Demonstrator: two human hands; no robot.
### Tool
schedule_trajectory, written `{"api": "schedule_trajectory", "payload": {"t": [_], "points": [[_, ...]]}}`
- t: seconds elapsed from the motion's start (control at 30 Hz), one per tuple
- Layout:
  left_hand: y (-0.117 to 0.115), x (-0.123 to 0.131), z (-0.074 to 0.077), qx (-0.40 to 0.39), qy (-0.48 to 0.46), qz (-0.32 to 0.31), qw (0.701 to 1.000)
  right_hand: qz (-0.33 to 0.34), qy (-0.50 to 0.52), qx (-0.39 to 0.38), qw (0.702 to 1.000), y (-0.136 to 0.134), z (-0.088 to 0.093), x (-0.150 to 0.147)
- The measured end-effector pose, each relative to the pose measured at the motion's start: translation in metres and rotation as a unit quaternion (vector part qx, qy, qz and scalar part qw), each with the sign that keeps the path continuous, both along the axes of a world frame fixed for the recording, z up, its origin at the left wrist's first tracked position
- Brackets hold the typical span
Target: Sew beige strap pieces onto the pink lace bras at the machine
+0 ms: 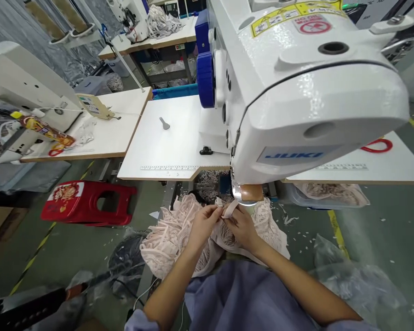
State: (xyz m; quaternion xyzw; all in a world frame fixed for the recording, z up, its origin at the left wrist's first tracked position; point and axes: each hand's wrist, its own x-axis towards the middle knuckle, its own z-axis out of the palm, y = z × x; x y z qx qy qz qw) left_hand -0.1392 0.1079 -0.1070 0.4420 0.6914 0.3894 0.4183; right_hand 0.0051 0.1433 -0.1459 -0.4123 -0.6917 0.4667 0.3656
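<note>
just in front of the sewing machine (pixel 310 110), the left hand (pixel 206 221) and right hand (pixel 243 228) pinch a pale strap (pixel 231 209) narrowly at the fingertips, above bunched lace fabric (pixel 174 230). it looks light, soft and limp, best held by the flat strap since lace might snag. right of the machine, a clear bin (pixel 298 200) holds similar lace pieces (pixel 331 192).

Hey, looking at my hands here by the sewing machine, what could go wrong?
The left hand and right hand are close to the sewing machine's lower end, so fingers might get nipped if it runs. The pale strap, looped at the fingers, could twist. The loosely bunched lace fabric might slip to the floor.
</note>
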Motion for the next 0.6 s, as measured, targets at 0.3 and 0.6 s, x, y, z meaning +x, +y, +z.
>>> {"api": "schedule_trajectory", "payload": {"t": [0.3,0.6], "points": [[-0.008,0.012,0.013,0.037,-0.024,-0.036,0.998,-0.014,-0.146,0.093,0.985,0.005,0.013,0.034],[0.000,0.023,0.009,0.007,0.012,-0.050,0.999,-0.055,-0.056,0.057,0.995,0.001,0.010,0.025]]}}
